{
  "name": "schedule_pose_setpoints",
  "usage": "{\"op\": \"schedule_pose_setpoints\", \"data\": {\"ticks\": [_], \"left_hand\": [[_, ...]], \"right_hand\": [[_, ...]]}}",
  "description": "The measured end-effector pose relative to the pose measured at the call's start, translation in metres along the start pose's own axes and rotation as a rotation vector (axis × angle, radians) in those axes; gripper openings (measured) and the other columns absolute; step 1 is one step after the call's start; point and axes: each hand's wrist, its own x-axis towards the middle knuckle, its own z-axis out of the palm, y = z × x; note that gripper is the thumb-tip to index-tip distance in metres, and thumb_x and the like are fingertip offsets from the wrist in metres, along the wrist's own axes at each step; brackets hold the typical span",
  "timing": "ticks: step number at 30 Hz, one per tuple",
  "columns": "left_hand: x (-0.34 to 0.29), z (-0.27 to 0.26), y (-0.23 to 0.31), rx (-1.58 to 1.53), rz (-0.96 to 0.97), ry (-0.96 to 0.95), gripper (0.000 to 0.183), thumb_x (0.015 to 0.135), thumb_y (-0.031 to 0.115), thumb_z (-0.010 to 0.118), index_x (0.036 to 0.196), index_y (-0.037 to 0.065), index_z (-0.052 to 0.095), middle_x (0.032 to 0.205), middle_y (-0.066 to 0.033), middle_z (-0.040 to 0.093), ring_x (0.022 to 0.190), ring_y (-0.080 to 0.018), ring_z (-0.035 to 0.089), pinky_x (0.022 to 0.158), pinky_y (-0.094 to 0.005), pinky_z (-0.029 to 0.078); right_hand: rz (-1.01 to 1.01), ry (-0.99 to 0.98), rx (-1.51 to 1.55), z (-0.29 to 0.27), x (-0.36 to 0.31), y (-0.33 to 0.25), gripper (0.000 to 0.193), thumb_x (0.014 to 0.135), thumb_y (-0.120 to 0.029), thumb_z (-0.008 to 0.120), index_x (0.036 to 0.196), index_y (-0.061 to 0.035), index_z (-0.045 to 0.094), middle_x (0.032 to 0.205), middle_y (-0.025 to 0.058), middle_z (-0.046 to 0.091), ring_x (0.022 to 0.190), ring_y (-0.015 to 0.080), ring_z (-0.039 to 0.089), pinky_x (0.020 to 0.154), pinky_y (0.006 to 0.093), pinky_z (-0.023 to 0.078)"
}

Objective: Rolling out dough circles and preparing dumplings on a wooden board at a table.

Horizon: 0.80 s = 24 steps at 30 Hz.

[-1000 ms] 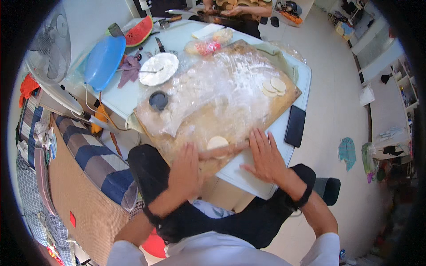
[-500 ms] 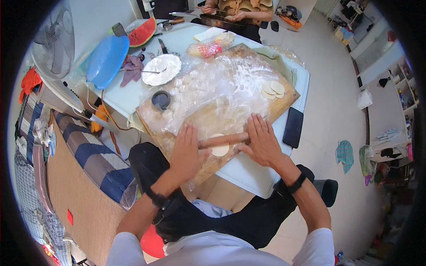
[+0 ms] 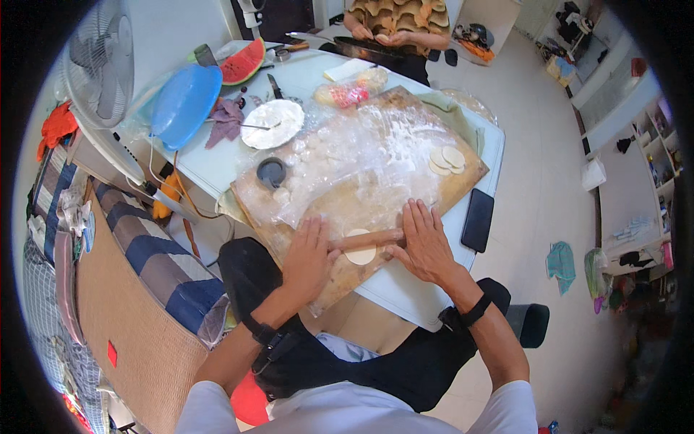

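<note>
A wooden rolling pin (image 3: 365, 239) lies across a small round dough disc (image 3: 360, 254) near the front edge of a floured wooden board (image 3: 405, 189). My left hand (image 3: 309, 257) presses flat on the pin's left end, fingers stretched out. My right hand (image 3: 423, 242) presses flat on its right end. Clear plastic film (image 3: 340, 163) covers several small dough pieces on the board's middle. Rolled-out round wrappers (image 3: 445, 159) lie stacked near the board's right edge.
A black phone (image 3: 477, 219) lies right of the board. A white plate (image 3: 272, 123), a blue lid (image 3: 184, 105), a watermelon slice (image 3: 243, 62) and a fan (image 3: 101, 61) stand at the left and back. Another person's hands (image 3: 387, 36) work at the far end.
Both hands have rolled the pin back and forth over the dough disc; it now sits slightly farther from me than a second ago.
</note>
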Motion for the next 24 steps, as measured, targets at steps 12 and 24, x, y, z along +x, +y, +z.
{"op": "schedule_pose_setpoints", "data": {"ticks": [12,24], "left_hand": [[-0.04,-0.015,-0.01,-0.191,0.047,0.072,0.045,0.088,0.003,0.067,0.133,0.007,0.065,0.107,-0.016,0.064,0.103,-0.0384,0.061,0.086,-0.0485,0.05],[-0.032,-0.076,-0.057,-0.189,-0.125,0.313,0.047,0.088,0.005,0.067,0.134,0.006,0.066,0.113,-0.0178,0.067,0.106,-0.0368,0.066,0.091,-0.0441,0.055]], "right_hand": [[-0.082,0.123,0.215,-0.023,-0.051,-0.036,0.082,0.093,-0.035,0.075,0.154,0.0054,0.039,0.16,0.0303,0.035,0.149,0.0488,0.034,0.125,0.0575,0.026],[-0.15,-0.03,0.15,0.014,-0.002,-0.1,0.083,0.098,-0.054,0.063,0.152,0.005,0.042,0.159,0.033,0.037,0.151,0.048,0.032,0.125,0.0589,0.023]]}}
